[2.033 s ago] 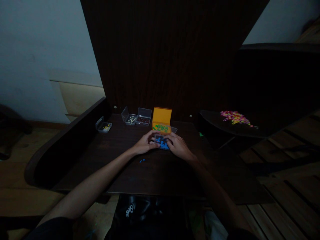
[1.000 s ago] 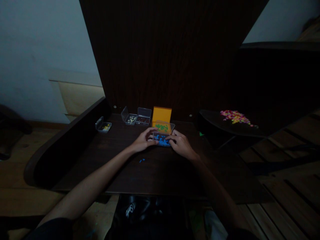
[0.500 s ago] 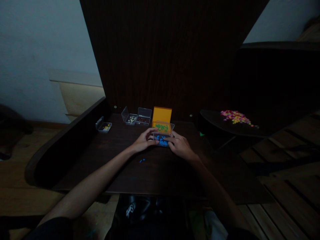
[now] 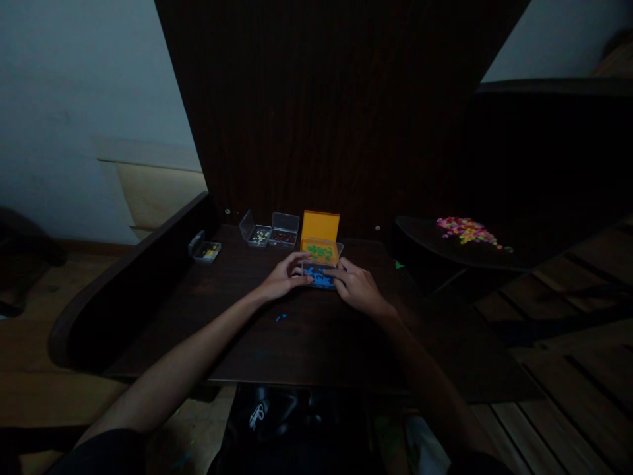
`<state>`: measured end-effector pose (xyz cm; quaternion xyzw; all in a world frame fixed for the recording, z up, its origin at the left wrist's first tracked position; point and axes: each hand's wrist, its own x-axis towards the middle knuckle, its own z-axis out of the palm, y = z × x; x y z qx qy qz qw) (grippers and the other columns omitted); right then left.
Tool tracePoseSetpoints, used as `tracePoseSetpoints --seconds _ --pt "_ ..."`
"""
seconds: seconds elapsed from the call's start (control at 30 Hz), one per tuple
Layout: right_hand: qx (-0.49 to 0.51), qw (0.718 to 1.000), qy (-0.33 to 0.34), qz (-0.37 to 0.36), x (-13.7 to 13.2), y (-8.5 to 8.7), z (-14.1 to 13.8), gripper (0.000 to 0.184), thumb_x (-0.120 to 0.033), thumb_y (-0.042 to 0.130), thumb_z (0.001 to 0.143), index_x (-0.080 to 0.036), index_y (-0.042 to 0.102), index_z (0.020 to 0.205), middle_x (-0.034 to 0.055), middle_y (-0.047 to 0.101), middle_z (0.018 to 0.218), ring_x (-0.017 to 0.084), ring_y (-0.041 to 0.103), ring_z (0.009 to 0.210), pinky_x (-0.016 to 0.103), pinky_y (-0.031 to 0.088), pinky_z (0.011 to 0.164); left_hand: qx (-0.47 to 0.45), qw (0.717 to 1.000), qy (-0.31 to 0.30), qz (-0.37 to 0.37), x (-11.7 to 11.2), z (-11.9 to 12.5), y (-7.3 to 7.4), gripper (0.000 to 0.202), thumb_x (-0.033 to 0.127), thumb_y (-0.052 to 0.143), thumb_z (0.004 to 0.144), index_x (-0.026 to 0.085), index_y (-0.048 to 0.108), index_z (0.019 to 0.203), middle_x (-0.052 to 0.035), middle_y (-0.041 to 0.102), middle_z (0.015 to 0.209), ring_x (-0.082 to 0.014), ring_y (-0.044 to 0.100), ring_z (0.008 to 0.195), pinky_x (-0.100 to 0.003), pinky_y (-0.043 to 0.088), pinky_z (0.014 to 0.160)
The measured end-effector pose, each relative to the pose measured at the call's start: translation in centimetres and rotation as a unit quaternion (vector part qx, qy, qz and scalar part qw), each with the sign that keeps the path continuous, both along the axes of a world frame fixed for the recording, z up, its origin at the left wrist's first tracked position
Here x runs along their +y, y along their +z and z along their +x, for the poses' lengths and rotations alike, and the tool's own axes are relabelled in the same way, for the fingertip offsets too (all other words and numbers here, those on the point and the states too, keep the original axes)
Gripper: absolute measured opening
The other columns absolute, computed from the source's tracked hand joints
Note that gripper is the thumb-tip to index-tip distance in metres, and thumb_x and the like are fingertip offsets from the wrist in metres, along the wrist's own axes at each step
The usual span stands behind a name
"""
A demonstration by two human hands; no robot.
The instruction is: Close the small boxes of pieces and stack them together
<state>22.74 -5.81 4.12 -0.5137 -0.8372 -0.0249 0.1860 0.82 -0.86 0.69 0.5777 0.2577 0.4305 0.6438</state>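
A clear plastic box [image 4: 324, 285] with its lid up sits between my hands, several small blue pieces [image 4: 316, 274] inside. My left hand [image 4: 287, 276] grips the box's left side, thumb at the front and fingers behind. At the right side is my right hand [image 4: 360, 286], its index finger reaching in over the blue pieces and its thumb by the front edge; I cannot tell whether it pinches a piece. Just behind stands an open yellow box [image 4: 320, 226] with green pieces [image 4: 320, 252], seen partly through the clear lid. A few loose blue pieces [image 4: 281, 317] lie nearer me.
Open clear boxes hold pale pieces [image 4: 261, 235], dark reddish pieces [image 4: 284, 238] and, farther left, yellow pieces [image 4: 211, 251]. A pink and yellow heap [image 4: 467, 231] lies on the right ledge. A raised side board [image 4: 133, 277] bounds the dark tabletop [image 4: 237, 349].
The clear box's lid has shifted slightly, and my right index finger has moved a little over the blue pieces. My left hand keeps its hold on the box.
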Motion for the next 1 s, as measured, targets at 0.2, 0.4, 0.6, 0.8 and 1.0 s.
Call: tracePoseSetpoints --seconds 0.2,0.4,0.6,0.8,1.0 --pt "0.034 0.999 0.003 -0.005 0.4 0.0 0.8 0.029 -0.011 0.05 0.086 -0.02 0.077 0.094 0.0067 0.061 0.095 0.018 0.058 0.082 0.027 0.045 0.072 0.003 1.0 0.009 0.001 0.2 -0.1 0.2 0.061 0.016 0.083 0.065 0.018 0.056 0.12 -0.0098 0.063 0.123 -0.014 0.065 0.088 -0.032 0.054 0.085" --pt "0.028 0.999 0.015 -0.015 0.6 -0.3 0.8 0.03 -0.01 0.05 0.086 -0.02 0.077 0.097 0.0064 0.06 0.095 0.017 0.058 0.083 0.027 0.045 0.074 0.006 1.0 0.002 0.005 0.1 0.0 0.1 0.063 0.017 0.084 0.065 0.018 0.057 0.122 -0.0095 0.063 0.122 -0.015 0.065 0.09 -0.033 0.054 0.086" --pt "0.029 0.999 0.015 -0.007 0.7 -0.5 0.8 0.032 -0.01 0.051 0.085 -0.022 0.076 0.101 0.0057 0.061 0.095 0.017 0.058 0.081 0.027 0.047 0.074 0.001 1.0 -0.004 0.003 -0.3 0.1 0.2 0.06 0.014 0.082 0.066 0.018 0.058 0.121 -0.0086 0.064 0.121 -0.0147 0.066 0.091 -0.032 0.056 0.084" --pt "0.077 0.996 0.047 0.025 0.6 -0.6 0.7 0.029 -0.012 0.049 0.087 -0.02 0.074 0.1 0.0074 0.062 0.097 0.019 0.06 0.084 0.029 0.049 0.075 0.01 1.0 0.004 0.013 -0.3 0.1 0.4 0.06 0.014 0.082 0.066 0.018 0.057 0.121 -0.0083 0.064 0.119 -0.0152 0.065 0.091 -0.031 0.056 0.083" --pt "0.148 0.979 0.117 0.075 0.0 -1.1 -0.6 0.024 -0.018 0.049 0.092 -0.02 0.071 0.1 0.0069 0.065 0.09 0.018 0.062 0.081 0.03 0.051 0.075 -0.001 1.0 0.009 0.028 0.2 -0.1 0.0 0.062 0.016 0.082 0.067 0.018 0.055 0.123 -0.0092 0.063 0.121 -0.0183 0.065 0.098 -0.033 0.055 0.086"
